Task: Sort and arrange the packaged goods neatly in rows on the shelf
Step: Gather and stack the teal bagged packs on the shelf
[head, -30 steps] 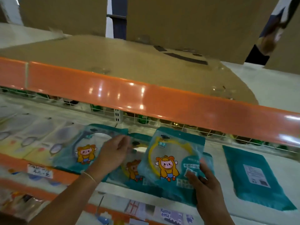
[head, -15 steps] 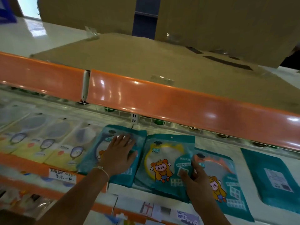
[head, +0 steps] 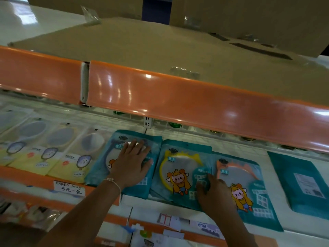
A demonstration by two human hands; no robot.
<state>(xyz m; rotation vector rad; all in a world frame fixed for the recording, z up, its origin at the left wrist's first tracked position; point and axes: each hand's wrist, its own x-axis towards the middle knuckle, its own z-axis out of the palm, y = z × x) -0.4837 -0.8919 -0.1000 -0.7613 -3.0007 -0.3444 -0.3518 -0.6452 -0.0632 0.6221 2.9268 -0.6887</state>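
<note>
My left hand [head: 132, 164] lies flat, fingers straight and spread, pressing on the teal mirror packet with the blue-grey frame [head: 106, 163]. That packet rests on the white shelf [head: 277, 180] directly under my palm, its lower right corner reaching the shelf's front edge. A thin bracelet [head: 112, 181] circles that wrist.

My right hand [head: 214, 191] rests on the lower right part of the packet with the yellow-framed mirror [head: 178, 168], fingers laid loosely over it; whether they press or merely touch I cannot tell. This packet sits just beside the one under my left hand, their edges close or touching, and its right side overlaps the packet with the orange-framed mirror [head: 249, 180], which lies just to the right of my right hand. Neither hand grips anything; the two are apart, one packet each.

Well to the right of my right hand lies a teal packet turned face down [head: 302, 182], showing a white label. To the left of my left hand a row of pale yellow mirror packets [head: 69, 157] runs along the shelf, side by side. Just below my left forearm a handwritten price tag [head: 69, 188] sits on the orange front rail. Above both hands the glossy orange edge of the upper shelf [head: 178, 97] crosses the view, with flat cardboard [head: 160, 47] on top.
</note>
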